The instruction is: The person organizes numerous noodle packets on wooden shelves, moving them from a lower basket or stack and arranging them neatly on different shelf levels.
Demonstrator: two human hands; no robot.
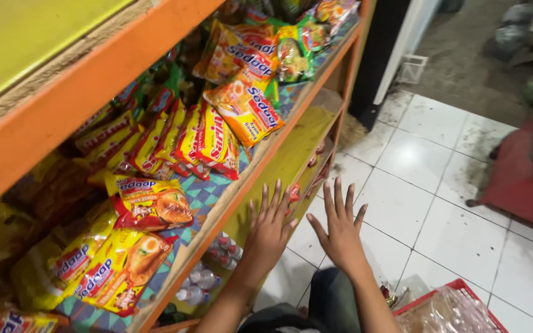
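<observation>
Head view looked down along an orange shelf (pixel 242 185) running from lower left to upper centre of the frame. Both hands were held out low in the centre with fingers spread and released, grasping nothing. The left hand (pixel 269 231) hovered just beside the shelf edge, over the yellow lower board (pixel 285 154); whether it touched the edge could not be told. The right hand (pixel 340 231) hovered beside it to the right, above the white tiled floor (pixel 439 185), apart from the shelf.

Noodle packets (pixel 146 202) in yellow and red lay on the chequered shelf liner at centre left, the nearest ones just left of the left hand. More packets (pixel 245 108) were stacked at upper centre. Small bottles (pixel 198 280) lay on the lower board at bottom centre, just left of the left forearm. A red crate (pixel 464 290) with a clear bag sat in the lower right corner. A red stand (pixel 519 185) occupied the right edge.
</observation>
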